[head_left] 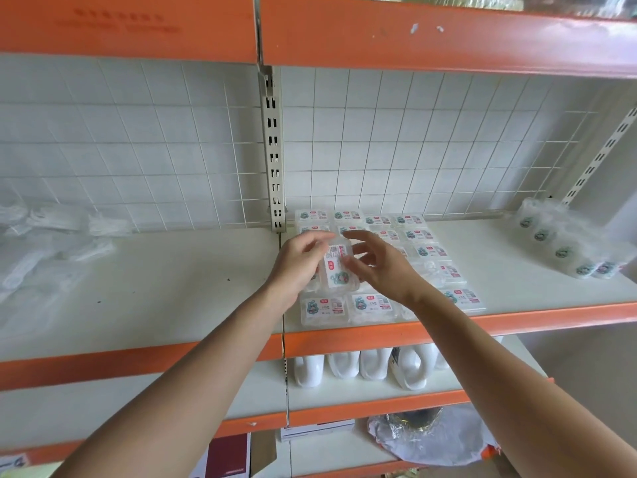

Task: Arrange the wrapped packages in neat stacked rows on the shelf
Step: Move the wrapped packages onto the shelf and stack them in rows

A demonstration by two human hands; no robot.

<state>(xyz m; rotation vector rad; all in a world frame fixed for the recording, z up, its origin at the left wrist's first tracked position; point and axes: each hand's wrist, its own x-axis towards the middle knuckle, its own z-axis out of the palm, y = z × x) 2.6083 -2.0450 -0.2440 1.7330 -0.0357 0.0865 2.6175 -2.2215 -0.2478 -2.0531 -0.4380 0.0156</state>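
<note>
Both forearms reach up from the bottom of the shot toward the middle shelf (pixel 517 267), and the hands meet over the left end of the product block. Left hand (pixel 299 262) has its fingers curled round the left edge of one wrapped package (pixel 337 269), holding it label-up just above the rows. Right hand (pixel 379 267) is loose, with fingers spread and nothing clamped. Its thumb looks like it's touching the package's right side, probably to steady and square it up, but I can't tell for sure whether it's actual contact.

Laid-out packages (pixel 418 234) sit flat in rows from the wire grid back (pixel 379 150) toward the front lip, labels up and mostly facing the same way, so the held one is likely being turned to match. My guess is it goes down as a second layer near the front-left, right under where it's hovering. One pack in the middle-right of the block looks a bit skewed and crinkly, so it may need a nudge.

Off to the right there's a bagged bundle (pixel 565 244) of what looks like the same product, well apart from the rows. Some crumpled clear plastic (pixel 51 236) lies on the left bay, and white jugs (pixel 344 365) stand on the shelf below.
</note>
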